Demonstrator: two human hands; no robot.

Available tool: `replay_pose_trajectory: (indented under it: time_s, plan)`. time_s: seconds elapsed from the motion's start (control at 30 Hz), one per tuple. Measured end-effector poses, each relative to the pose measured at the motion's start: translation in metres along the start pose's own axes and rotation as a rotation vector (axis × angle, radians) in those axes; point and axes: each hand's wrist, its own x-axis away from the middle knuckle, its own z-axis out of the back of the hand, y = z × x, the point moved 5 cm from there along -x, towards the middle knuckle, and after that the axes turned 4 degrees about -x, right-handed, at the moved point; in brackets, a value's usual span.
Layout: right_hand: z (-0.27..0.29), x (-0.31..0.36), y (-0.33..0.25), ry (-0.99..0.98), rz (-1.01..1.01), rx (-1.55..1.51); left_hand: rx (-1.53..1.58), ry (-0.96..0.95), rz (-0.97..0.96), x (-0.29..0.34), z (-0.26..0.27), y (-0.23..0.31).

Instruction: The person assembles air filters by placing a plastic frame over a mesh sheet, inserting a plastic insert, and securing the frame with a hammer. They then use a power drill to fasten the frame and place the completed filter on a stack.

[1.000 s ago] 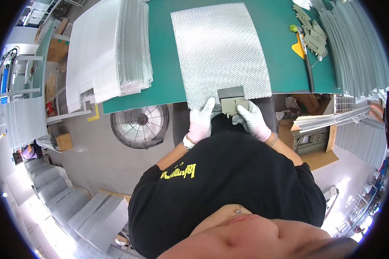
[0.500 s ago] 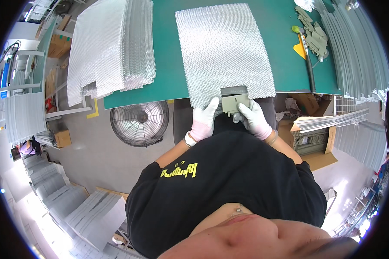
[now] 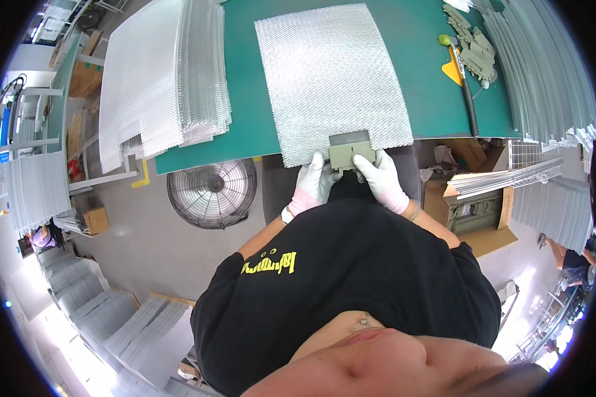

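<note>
A silvery honeycomb-mesh sheet [image 3: 334, 79] lies flat on the green table, its notched end toward me. At that notch sits a grey-green plastic piece [image 3: 346, 156], with a darker grey strip [image 3: 349, 138] along its far side. My right hand [image 3: 383, 182], in a white glove with a pink cuff, grips the piece, thumb on top and fingers beneath. My left hand [image 3: 313, 182], gloved alike, is closed at the piece's left edge beside the sheet's corner. Some of its fingers are hidden under the piece.
Stacked mesh sheets [image 3: 146, 79] overhang the table's near edge at left. On the right lie a hammer [image 3: 469, 99], an orange-yellow flat tool [image 3: 452, 69], more grey-green pieces [image 3: 477, 53] and upright panels [image 3: 543, 73]. A floor fan [image 3: 212, 192] and an open carton [image 3: 487, 221] stand below.
The view has shifted, moving table items slightly left. My right thumb has slid toward the middle of the plastic piece, and my left thumb has drawn back from the sheet's corner.
</note>
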Motion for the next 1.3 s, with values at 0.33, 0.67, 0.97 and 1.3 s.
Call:
replay_pose_trajectory:
  time_s: [0.33,0.67,0.97,1.3]
  plan:
    - [0.016,0.004,-0.001,0.313,0.087,-0.134,-0.562,0.114,0.137,-0.006,-0.005,0.002]
    - [0.019,0.005,-0.002,0.292,0.016,-0.263,-0.665,0.057,0.115,-0.008,0.007,0.005]
    - [0.023,0.007,0.015,0.234,0.037,-0.205,-0.240,-0.153,0.238,0.005,-0.008,-0.002]
    - [-0.009,0.001,0.009,-0.203,0.033,-0.189,-1.814,-0.604,-0.489,-0.037,-0.135,0.125]
